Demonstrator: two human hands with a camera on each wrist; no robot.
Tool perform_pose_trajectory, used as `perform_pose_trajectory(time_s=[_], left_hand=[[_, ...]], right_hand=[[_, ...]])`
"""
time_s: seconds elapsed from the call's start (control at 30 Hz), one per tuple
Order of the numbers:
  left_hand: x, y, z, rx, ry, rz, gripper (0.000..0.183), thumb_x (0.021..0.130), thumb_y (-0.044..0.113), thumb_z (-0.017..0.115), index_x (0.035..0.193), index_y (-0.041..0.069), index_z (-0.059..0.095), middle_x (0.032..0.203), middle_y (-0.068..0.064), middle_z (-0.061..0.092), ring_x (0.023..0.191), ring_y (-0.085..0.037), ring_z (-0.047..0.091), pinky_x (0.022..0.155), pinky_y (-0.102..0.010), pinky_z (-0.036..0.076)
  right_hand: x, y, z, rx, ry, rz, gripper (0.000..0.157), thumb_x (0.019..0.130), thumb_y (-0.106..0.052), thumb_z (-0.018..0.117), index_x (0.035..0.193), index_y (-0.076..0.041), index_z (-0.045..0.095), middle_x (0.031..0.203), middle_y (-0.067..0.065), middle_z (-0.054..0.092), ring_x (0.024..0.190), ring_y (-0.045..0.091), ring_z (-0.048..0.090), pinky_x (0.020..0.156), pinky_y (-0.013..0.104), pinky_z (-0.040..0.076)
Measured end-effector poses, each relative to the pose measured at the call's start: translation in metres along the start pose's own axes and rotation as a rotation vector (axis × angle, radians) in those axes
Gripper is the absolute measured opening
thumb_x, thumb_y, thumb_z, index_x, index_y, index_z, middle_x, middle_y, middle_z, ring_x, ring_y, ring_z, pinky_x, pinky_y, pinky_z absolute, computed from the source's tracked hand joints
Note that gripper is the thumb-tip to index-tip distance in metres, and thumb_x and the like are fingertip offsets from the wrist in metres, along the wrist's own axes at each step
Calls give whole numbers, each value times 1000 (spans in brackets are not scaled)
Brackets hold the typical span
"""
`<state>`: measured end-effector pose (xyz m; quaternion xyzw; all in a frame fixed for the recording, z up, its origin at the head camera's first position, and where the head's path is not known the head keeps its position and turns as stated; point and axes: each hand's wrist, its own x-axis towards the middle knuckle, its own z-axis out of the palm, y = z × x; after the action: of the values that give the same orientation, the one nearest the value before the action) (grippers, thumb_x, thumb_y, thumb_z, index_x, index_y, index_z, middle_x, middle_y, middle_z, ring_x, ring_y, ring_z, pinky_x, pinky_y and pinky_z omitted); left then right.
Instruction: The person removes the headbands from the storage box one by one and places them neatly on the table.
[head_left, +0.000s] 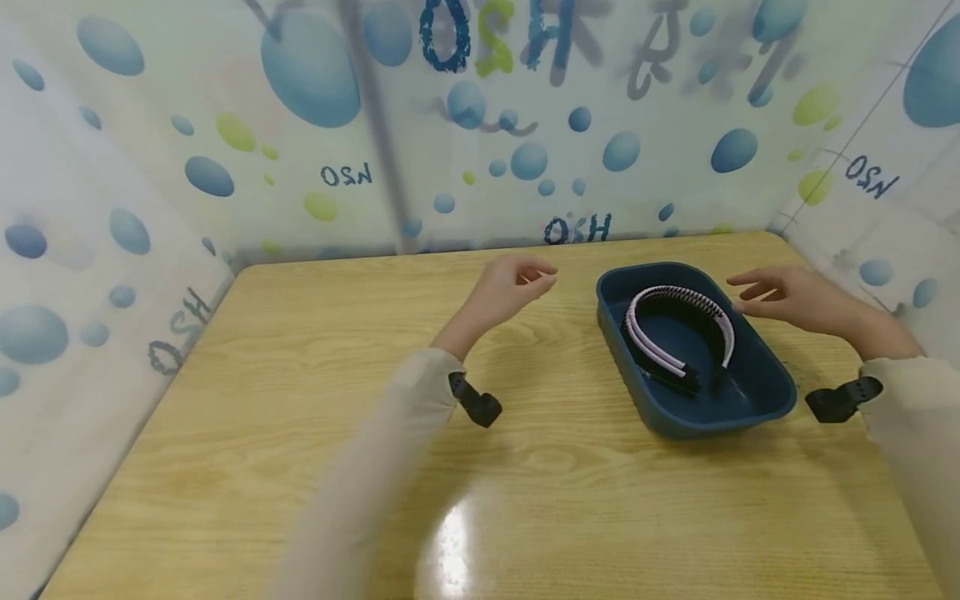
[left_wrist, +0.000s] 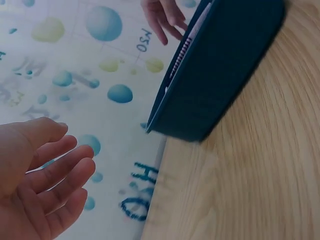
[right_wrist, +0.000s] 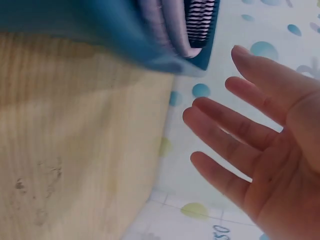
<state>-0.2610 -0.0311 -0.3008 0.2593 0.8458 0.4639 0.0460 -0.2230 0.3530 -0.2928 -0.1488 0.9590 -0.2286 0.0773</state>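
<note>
A dark blue plastic basin stands on the right part of the table. Inside it lie headbands, pale lilac with a black-and-white ridged stretch along the top and dark ends. My left hand hovers left of the basin, fingers loosely bent and holding nothing; in the left wrist view its fingers are spread apart from the basin wall. On the other side, my right hand is held by the basin's right rim, fingertips close to it. The right wrist view shows that palm empty with relaxed fingers.
The wooden table reaches back to a white curtain printed with blue and green dots, which also hangs at both sides. Each wrist wears a small black camera. A bright glare spot lies near the table's front.
</note>
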Motion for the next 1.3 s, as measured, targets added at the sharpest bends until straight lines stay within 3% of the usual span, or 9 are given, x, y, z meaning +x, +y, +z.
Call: perform_pose_trajectory(time_s=[0.4,0.63,0.97,1.13,1.3], left_hand=[[51,21,53,-25,-129,16,29,91,23,58,114,6,65,109,-4,60,93,-14,56,73,-24,47],[75,35,76,18,-187,34,26,90,16,60,111,2,66,104,-7,63,90,-14,57,71,-18,46],[98,40,92,100,-225,-54,25,87,12,63,109,2,66,109,-6,62,97,-15,57,76,-16,45],[101,39,96,131,-249,-113,29,85,13,66,112,1,65,112,-7,62,99,-16,56,76,-17,47],[102,39,100,120,-282,-141,30,84,13,67,112,3,66,114,-6,60,91,-15,57,68,-20,49]], right_hand=[[-4,13,11,27,13,-60,40,90,-11,59,125,7,51,105,27,60,88,35,63,66,32,52],[-6,12,13,39,18,-36,40,91,-12,58,126,6,51,102,24,63,80,10,63,66,28,51],[-2,14,15,40,15,-40,40,89,-4,58,126,9,50,95,19,66,76,6,62,63,23,49],[-2,16,15,54,9,-29,40,90,-5,58,126,9,49,95,19,66,76,5,62,63,22,49],[-3,17,15,63,9,-27,40,89,-5,58,126,9,50,95,18,66,75,5,61,63,22,49]])
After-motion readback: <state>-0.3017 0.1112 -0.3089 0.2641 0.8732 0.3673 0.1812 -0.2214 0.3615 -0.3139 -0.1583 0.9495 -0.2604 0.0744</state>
